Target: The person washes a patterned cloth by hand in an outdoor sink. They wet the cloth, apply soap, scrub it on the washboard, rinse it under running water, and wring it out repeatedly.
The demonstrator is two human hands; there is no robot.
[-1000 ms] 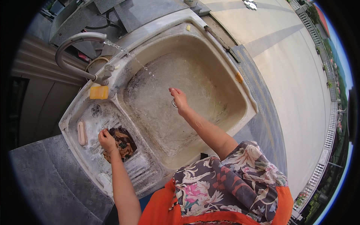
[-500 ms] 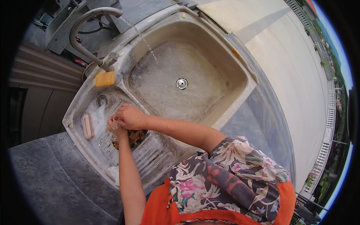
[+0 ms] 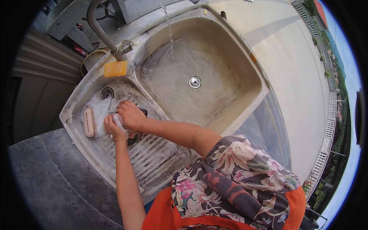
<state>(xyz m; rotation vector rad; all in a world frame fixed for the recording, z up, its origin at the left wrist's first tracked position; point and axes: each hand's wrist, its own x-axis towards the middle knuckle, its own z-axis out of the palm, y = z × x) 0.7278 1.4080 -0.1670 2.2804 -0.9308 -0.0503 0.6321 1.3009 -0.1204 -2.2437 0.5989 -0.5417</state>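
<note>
Over the ribbed drainboard [image 3: 153, 153], both hands are closed on a soapy, dark patterned cloth [image 3: 133, 138], mostly hidden beneath them. My left hand [image 3: 115, 128] has its fingers curled into the suds. Right beside it, my right hand [image 3: 131, 116] presses down, fingers bent, with white foam between the two. A dark bit of cloth shows past the right hand's knuckles. To the left of my hands lies a pink scrub brush [image 3: 89, 122] with white foam [image 3: 100, 109] around it.
Water [image 3: 169, 27] runs from the tall faucet [image 3: 101, 32] into the big basin [image 3: 230, 76], which has a round metal drain [image 3: 194, 82]. A yellow block [image 3: 115, 69], soap or sponge, sits on the rim by the faucet. Grey counter [image 3: 50, 176] borders the sink.
My hands have shifted slightly apart, and more white foam shows between them. The whole view has moved a little, cutting off the faucet's top.
</note>
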